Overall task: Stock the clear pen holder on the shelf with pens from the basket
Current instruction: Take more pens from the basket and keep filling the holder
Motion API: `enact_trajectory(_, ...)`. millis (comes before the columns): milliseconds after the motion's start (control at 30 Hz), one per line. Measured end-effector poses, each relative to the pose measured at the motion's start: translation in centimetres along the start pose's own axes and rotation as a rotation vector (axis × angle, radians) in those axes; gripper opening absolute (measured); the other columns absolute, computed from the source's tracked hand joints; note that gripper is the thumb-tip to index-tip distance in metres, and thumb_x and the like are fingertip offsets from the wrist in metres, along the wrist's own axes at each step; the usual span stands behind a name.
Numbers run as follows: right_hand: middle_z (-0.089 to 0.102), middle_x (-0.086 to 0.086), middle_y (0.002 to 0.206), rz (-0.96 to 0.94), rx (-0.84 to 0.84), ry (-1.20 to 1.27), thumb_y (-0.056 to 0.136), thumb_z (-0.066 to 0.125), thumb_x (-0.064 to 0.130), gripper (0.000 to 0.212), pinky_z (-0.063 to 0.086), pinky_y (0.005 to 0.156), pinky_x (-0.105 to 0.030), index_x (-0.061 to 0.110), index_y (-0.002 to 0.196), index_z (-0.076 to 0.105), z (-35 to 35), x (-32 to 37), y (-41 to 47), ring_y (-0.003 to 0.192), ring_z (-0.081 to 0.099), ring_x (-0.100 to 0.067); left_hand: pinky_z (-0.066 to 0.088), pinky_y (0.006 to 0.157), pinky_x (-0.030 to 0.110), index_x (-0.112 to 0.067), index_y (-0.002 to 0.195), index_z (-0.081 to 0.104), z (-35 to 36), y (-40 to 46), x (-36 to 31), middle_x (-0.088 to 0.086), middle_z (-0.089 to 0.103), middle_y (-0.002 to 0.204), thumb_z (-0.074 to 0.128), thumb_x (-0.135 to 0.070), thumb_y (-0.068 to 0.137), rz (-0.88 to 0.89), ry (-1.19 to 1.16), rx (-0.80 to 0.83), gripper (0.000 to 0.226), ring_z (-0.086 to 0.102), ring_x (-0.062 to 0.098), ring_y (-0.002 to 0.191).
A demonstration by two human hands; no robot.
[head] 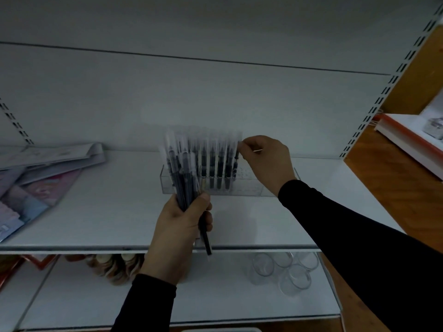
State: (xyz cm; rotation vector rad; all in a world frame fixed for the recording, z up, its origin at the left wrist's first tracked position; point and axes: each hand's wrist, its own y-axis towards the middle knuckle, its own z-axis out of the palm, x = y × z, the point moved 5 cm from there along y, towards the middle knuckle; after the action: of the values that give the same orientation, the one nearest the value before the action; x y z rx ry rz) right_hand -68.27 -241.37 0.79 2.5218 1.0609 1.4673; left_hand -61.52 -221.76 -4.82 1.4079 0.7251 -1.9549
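No legible writing anywhere: printing on the wrappers too blurred to read.

Far left of frame, on the white shelf (124, 212): a loose pile of flat glossy packets (36, 173) in pastel pink, blue and grey, overlapping; count unclear.

Centre, low: left hand (182, 226), black sleeve, fingers (208, 220) curled round a bundle (182, 173) of dark slim pens in clear plastic sleeves with white tops, upright, fanned slightly; number in the bundle hard to tell, one dark pen tip poking out below the fist.

Just behind the bundle: holder (254, 188), a clear rectangular acrylic tray at mid-shelf, long side across the frame. About five sleeved pens (215, 164) upright in its left half; right half partly hidden by the wrist.

Right of centre: right hand (263, 159), black sleeve, thumb and fingertips pinching the top of the rightmost pen (236, 161), upright over the holder.

Lower right, on the shelf beneath: four or so clear round cups (282, 271). Lower left of that shelf: blurred tan and brown rounded items.

Far right: wooden surface with a white, orange-edged box (405, 142).
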Motion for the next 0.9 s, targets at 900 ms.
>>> enact_trajectory(900, 0.072, 0.004, 0.077, 0.411, 0.311, 0.607, 0.090, 0.067, 0.019, 0.006, 0.053, 0.066, -0.018, 0.015, 0.087, 0.072, -2.5, 0.6, -5.4, 0.075, 0.066, -0.009, 0.049, 0.054, 0.026, -0.003, 0.096, 0.059, 4.2, -1.9, 0.9, 0.006, 0.066, 0.077, 0.055, -0.011, 0.093, -0.089, -0.019, 0.236, 0.009, 0.058, 0.017, 0.059)
